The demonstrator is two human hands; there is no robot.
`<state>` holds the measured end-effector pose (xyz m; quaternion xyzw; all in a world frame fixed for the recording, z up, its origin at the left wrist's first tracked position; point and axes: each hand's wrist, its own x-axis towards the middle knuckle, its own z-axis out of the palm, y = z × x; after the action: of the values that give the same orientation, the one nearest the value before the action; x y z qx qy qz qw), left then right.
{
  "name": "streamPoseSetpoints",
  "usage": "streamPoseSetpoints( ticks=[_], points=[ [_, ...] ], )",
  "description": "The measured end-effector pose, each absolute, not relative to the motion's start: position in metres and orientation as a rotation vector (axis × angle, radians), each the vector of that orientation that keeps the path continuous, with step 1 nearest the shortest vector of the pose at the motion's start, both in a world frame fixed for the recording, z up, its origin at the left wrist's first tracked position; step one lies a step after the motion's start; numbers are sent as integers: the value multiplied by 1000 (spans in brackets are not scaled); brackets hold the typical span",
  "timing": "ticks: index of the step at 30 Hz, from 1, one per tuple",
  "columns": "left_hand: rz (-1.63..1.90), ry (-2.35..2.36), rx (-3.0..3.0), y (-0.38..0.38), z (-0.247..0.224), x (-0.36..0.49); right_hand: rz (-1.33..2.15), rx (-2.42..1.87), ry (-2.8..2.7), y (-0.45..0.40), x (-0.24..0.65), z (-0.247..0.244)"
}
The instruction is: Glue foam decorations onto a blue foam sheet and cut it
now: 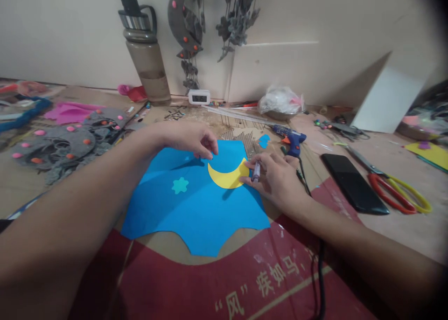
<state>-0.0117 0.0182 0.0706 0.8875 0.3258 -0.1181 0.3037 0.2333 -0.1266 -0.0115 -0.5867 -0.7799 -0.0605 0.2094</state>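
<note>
A blue sheet [206,208] with scalloped edges lies flat in front of me. A yellow crescent moon [227,179] rests on its right part, and a small pale green flower-shaped piece [180,185] lies to the left. My left hand [199,140] hovers just above the sheet near the moon's left tip, fingers loosely bent and apart, nothing visible between them. At the moon's right end, my right hand [278,177] touches the yellow piece with its fingertips. A short pale pen-like stick [256,171] is held in that hand; its exact kind is unclear.
A blue glue gun [292,139] sits beyond my right hand, its black cable [321,278] trailing toward me. To the right lie a black phone [352,182] and scissors [395,189]. A bottle [149,63] and a small clock [199,97] stand behind. Grey felt pieces [70,145] lie left.
</note>
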Motion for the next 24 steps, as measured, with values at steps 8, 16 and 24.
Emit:
streamPoseSetpoints(
  ticks=[8,16,24],
  points=[
    [-435,965,2338,18,68,-15,-234,-1598,-2123,-123,236,-22],
    [-441,974,2349,22,56,-13,-260,-1611,-2112,-123,236,-22],
    [-473,958,2459,23,53,-12,-243,-1624,-2136,-126,231,-15]
  ],
)
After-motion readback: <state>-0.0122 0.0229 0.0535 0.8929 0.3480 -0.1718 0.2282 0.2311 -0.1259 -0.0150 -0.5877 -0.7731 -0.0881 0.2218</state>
